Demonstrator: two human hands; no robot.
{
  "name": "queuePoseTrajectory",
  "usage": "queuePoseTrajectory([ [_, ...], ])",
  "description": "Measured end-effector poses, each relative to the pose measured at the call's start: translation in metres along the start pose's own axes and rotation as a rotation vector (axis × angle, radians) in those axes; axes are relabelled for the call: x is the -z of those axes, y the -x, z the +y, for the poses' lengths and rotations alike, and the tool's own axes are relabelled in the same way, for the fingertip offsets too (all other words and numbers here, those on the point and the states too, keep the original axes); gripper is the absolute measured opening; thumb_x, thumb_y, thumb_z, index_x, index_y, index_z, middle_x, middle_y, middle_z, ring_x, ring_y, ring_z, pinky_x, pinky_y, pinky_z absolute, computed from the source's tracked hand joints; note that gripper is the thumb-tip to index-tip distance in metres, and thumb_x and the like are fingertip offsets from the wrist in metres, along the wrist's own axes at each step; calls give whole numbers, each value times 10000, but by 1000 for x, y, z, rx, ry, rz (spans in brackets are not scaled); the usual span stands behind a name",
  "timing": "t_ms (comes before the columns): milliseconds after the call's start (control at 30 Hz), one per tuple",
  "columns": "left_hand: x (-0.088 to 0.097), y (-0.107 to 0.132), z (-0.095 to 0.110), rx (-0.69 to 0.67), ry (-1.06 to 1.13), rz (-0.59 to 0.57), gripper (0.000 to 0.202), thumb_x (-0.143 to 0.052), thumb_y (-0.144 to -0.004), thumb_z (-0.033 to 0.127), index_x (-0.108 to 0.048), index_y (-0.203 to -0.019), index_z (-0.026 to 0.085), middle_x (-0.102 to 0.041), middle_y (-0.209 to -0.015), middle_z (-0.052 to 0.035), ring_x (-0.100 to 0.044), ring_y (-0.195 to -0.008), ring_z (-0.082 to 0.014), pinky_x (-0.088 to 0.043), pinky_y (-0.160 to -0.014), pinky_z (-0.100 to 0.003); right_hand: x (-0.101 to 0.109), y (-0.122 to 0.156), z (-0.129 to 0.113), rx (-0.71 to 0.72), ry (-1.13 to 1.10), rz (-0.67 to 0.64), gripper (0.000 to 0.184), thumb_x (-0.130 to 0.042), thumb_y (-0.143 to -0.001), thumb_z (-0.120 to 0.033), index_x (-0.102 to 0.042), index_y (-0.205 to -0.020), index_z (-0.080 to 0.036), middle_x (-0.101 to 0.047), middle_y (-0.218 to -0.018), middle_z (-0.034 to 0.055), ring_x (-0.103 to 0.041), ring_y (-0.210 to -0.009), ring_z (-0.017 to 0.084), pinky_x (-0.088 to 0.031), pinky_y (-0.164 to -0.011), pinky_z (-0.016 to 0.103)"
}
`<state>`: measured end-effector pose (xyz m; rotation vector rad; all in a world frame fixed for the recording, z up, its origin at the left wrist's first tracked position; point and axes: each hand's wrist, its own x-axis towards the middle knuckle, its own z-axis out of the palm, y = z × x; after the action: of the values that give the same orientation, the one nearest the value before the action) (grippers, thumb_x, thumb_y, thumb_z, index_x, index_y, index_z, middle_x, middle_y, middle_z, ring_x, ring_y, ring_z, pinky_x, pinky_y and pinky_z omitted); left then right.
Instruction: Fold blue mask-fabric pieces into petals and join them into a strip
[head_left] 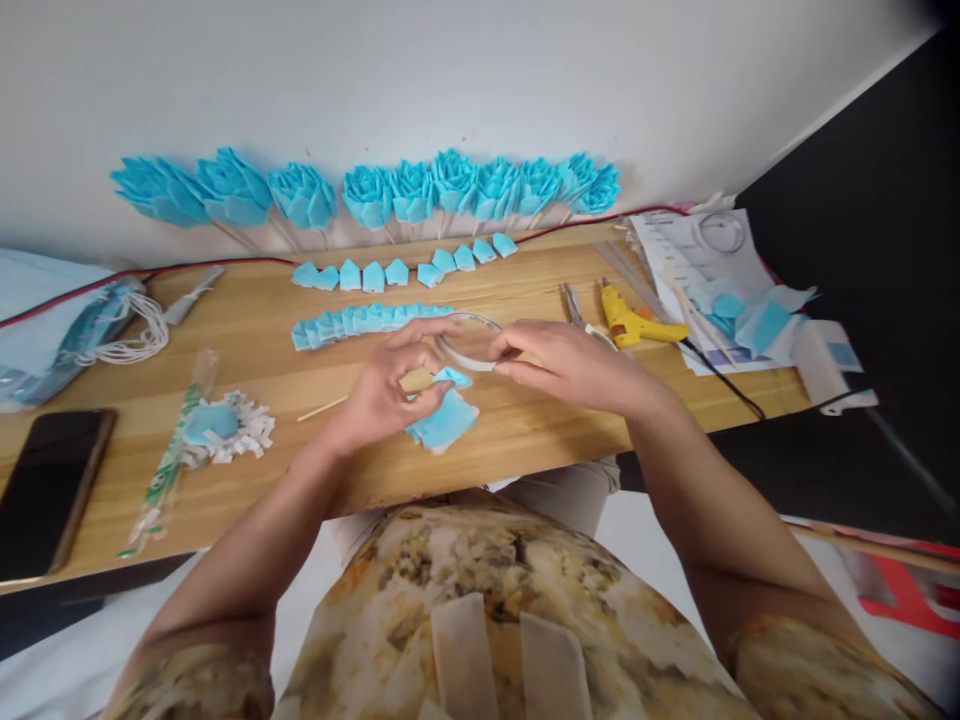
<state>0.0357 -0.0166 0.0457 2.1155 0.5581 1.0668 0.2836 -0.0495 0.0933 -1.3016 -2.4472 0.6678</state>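
Note:
My right hand (pixel 559 362) grips the right side of a thin whitish roll of double-sided tape (pixel 469 362), held just above the table. My left hand (pixel 397 385) is closed at the roll's left side, its forefinger reaching the ring. At its thumb tip is a small folded light-blue piece (pixel 454 377), seemingly pinched there; the fingers partly hide it. Below lies a stack of light-blue sheet pieces (pixel 446 422) on the wooden table (pixel 540 430). A thin wooden stick (pixel 322 408) lies left of my left hand.
Blue flowers on sticks (pixel 454 185) lean along the wall. Folded blue petals (pixel 373 277) lie in rows before them. A yellow glue gun (pixel 637 318) and pliers (pixel 574 305) lie right; a phone (pixel 52 490), a blue-centred fringed piece (pixel 225 425) and white cord (pixel 139 335) left.

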Motion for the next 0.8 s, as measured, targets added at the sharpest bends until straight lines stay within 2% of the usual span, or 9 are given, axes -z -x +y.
queuePoseTrajectory([
  [133, 0, -1, 1, -107, -66, -45, 67, -666, -857, 196, -632, -800, 205, -758, -991, -95, -704, -983, -224, -543, -909, -409, 4, 3, -3, 90, -64, 15, 183, -512, -968, -284, -661, -1041, -206, -735, -1018, 57, -669, -941, 198, -469, -842, 311],
  [200, 0, 0, -1, -152, -122, -44, 50, -664, -851, 193, -652, -805, 212, -755, -920, -74, -699, -947, -218, -544, -884, -396, 4, 5, -1, 115, -78, 38, 178, -533, -955, -271, -666, -1054, -208, -736, -1043, 58, -669, -976, 200, -474, -876, 324],
  [333, -1, 2, -3, -248, -213, -38, 68, -658, -839, 148, -667, -850, 214, -747, -934, -66, -682, -919, -204, -539, -857, -376, -4, 5, -1, 137, -55, 117, 132, -599, -925, -294, -667, -1001, -211, -733, -1009, 54, -664, -969, 205, -481, -869, 335],
  [467, -2, 2, -3, -287, -300, -25, 54, -652, -851, 164, -662, -857, 217, -737, -910, -58, -673, -878, -196, -548, -825, -366, -10, 1, -5, 166, 25, 184, 113, -557, -936, -277, -649, -916, -214, -712, -912, 51, -644, -913, 207, -489, -833, 349],
  [633, -2, 1, -2, -334, -294, 21, 71, -658, -851, 149, -661, -879, 214, -723, -920, -53, -660, -863, -187, -543, -799, -361, -11, -1, -8, 201, 62, 225, 130, -518, -911, -200, -645, -932, -208, -709, -927, 67, -647, -947, 218, -513, -854, 367],
  [800, -2, 2, -3, -342, -315, 18, 50, -648, -873, 178, -656, -904, 217, -714, -931, -56, -651, -861, -189, -540, -797, -365, -13, -2, -6, 194, 56, 245, 173, -506, -871, -150, -646, -945, -220, -711, -942, 61, -646, -967, 224, -519, -882, 388],
])
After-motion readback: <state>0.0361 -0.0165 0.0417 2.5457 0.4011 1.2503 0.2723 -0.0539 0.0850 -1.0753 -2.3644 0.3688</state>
